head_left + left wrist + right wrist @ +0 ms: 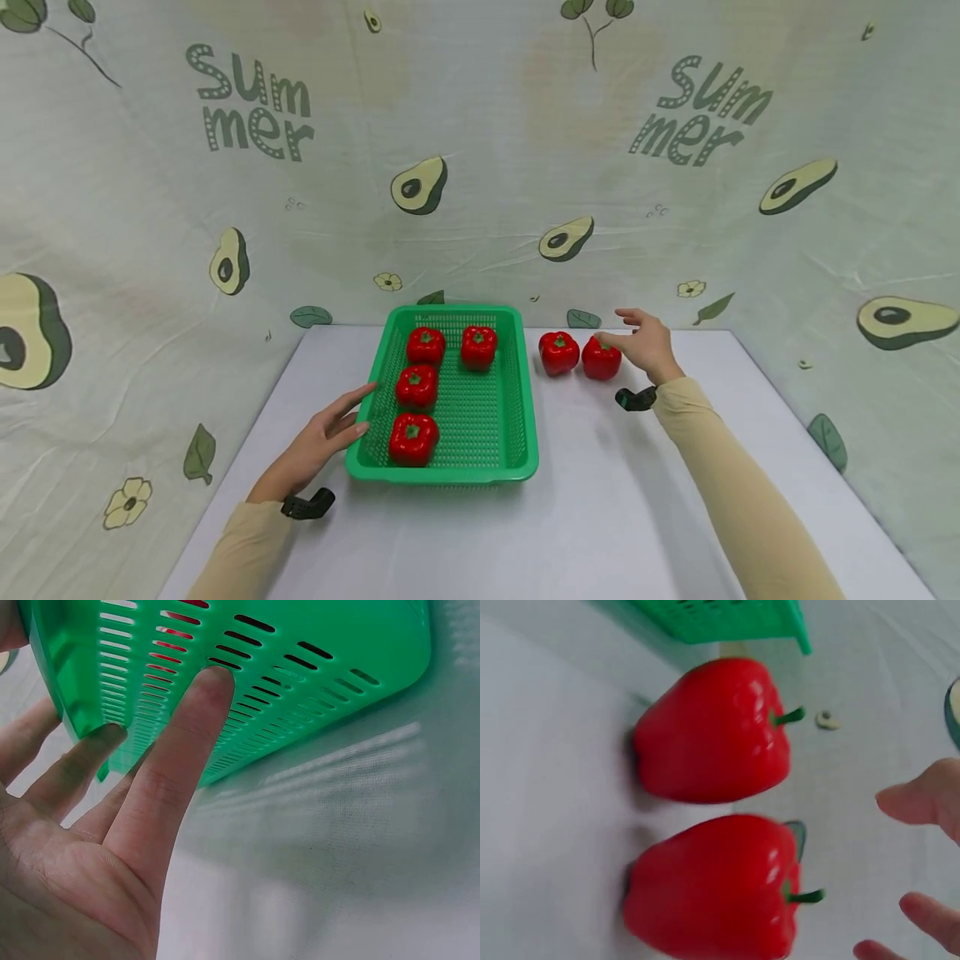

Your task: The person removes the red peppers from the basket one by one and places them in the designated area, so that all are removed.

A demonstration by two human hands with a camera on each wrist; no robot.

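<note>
A green plastic basket [480, 477] with slotted walls stands on the table. Inside it are several red bell peppers; one pepper [414, 439] sits in the near left corner, another [478, 347] toward the far right. My left hand [318, 442] is at the basket's left side, its straight fingers against the slotted wall in the left wrist view. To the right of the basket, two more red peppers stand side by side, a left one [712, 735] and a right one [712, 889]. Above the right one hovers my right hand [647, 343], fingers spread and apart from the pepper's stem.
The white table [600, 517] reaches to a cloth backdrop [480, 108] printed with avocados, leaves and lettering. This cloth also hangs along both sides. A dark wrist camera [307, 505] is strapped at my left wrist, another [636, 399] at the right.
</note>
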